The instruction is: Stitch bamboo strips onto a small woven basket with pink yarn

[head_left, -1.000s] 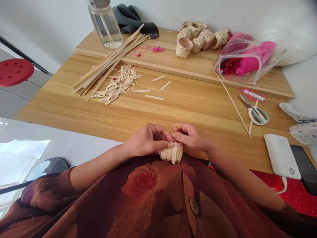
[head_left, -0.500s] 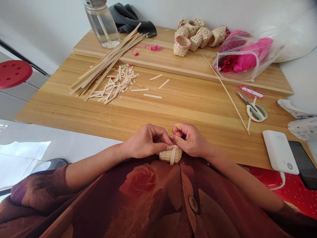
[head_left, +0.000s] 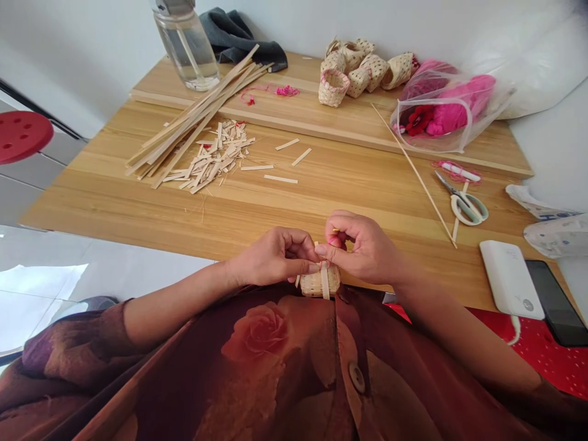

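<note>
A small woven basket [head_left: 313, 284] rests against my shirt at the table's front edge, with pink thread along its rim and a pale strip down its side. My left hand [head_left: 287, 254] pinches the basket's rim between thumb and fingers. Just above the rim, my right hand [head_left: 361, 248] is closed, with pink thread and a small yellow tip showing between its fingers. I cannot make out the whole yellow piece, since the fingers cover most of it.
Long wooden strips [head_left: 197, 119] and a heap of offcuts [head_left: 211, 159] lie at the left near a water bottle [head_left: 186, 52]. Several woven baskets [head_left: 334, 87] stand behind, beside a bag of pink yarn [head_left: 434, 116]. Scissors [head_left: 466, 205], a power bank [head_left: 509, 278] and a phone [head_left: 558, 303] lie right.
My right hand has risen slightly and moved right, its fingers loosening a little from the rim. My left hand stays on the basket. The whole view has shifted slightly.
</note>
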A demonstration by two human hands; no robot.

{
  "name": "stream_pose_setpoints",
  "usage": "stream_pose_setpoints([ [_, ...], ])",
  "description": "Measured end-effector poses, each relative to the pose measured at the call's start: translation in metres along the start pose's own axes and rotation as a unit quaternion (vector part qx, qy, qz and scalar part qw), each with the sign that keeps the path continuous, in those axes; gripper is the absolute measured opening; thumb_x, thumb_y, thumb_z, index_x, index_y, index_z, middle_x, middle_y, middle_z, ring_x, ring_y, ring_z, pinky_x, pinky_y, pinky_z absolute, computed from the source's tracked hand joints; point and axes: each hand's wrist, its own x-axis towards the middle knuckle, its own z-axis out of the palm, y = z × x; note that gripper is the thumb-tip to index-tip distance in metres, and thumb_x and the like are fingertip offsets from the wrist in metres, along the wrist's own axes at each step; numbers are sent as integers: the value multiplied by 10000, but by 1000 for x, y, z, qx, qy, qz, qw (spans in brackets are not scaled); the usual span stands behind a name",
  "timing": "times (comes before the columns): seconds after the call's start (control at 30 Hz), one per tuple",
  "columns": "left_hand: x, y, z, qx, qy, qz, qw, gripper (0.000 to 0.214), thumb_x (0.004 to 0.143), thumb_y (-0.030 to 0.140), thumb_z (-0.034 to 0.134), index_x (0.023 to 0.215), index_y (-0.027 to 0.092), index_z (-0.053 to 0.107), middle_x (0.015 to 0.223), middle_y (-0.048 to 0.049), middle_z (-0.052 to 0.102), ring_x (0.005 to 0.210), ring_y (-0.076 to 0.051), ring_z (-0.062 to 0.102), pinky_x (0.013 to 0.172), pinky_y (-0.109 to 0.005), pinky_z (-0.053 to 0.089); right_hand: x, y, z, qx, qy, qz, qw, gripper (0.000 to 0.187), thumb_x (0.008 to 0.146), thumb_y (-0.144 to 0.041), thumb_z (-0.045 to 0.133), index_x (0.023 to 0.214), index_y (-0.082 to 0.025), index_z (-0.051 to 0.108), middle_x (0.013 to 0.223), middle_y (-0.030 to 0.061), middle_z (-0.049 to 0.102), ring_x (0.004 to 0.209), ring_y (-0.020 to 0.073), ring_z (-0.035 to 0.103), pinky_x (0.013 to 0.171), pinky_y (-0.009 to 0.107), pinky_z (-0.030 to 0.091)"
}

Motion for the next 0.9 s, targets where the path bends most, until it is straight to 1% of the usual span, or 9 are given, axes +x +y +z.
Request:
stream_pose_setpoints([
  [0.1,-1,2,0,26,9,-6,1000,277,796,346,762,890,119,633,657,24,597,542,-77,509,507,-191,422,-2,-11,-3,-21,-17,10,1000,268,841,-233,643,687,-200,426,705,-31,451,652,107,414,612,259,327],
  [0.2,-5,3,2,122,37,10,992,236,851,352,687,857,116,694,671,3,617,588,-89,516,531,-189,405,-12,-29,-2,-92,-58,30,994,279,853,-263,641,687,-199,426,693,-26,469,640,112,418,606,270,303],
  [0.3,-9,3,8,198,66,32,977,255,894,354,622,810,129,709,685,-6,645,624,-103,542,558,-189,407,-25,-43,5,-173,-105,53,978,264,901,-298,591,690,-194,471,704,-3,530,625,122,427,598,294,270],
  [0.37,-11,2,13,204,90,37,974,245,893,345,619,804,134,707,681,-5,654,624,-108,550,562,-190,410,-32,-47,11,-217,-122,49,967,216,917,-241,532,708,-188,531,741,26,589,654,140,472,618,308,283],
  [0.47,-13,-1,20,180,116,40,976,224,876,324,634,780,135,704,688,-13,668,632,-116,562,569,-195,422,-37,-47,18,-259,-165,18,952,190,888,-155,499,726,-181,594,780,52,644,720,171,541,677,321,335],
  [0.6,-15,-6,26,152,125,33,980,171,862,271,641,776,137,704,711,-21,686,650,-122,582,587,-198,438,-36,-47,21,-274,-216,2,937,165,872,-149,517,774,-177,647,829,69,679,736,194,581,692,337,372],
  [0.7,-17,-9,26,149,123,27,981,134,853,233,645,777,138,702,710,-15,687,646,-117,584,595,-194,443,-35,-50,22,-265,-249,1,932,163,879,-154,528,782,-175,658,834,69,687,744,201,599,688,339,381],
  [0.8,-17,-9,22,148,115,48,981,144,869,249,643,800,139,707,746,-21,702,680,-124,604,629,-199,464,-36,-51,21,-248,-240,4,939,156,888,-152,540,777,-182,646,839,52,680,739,183,590,676,323,381],
  [0.9,-14,-9,16,147,105,75,981,180,893,293,637,848,140,723,803,-34,720,731,-135,625,669,-209,484,-39,-50,19,-236,-186,8,954,160,938,-192,515,839,-186,641,874,55,677,779,184,594,695,316,395],
])
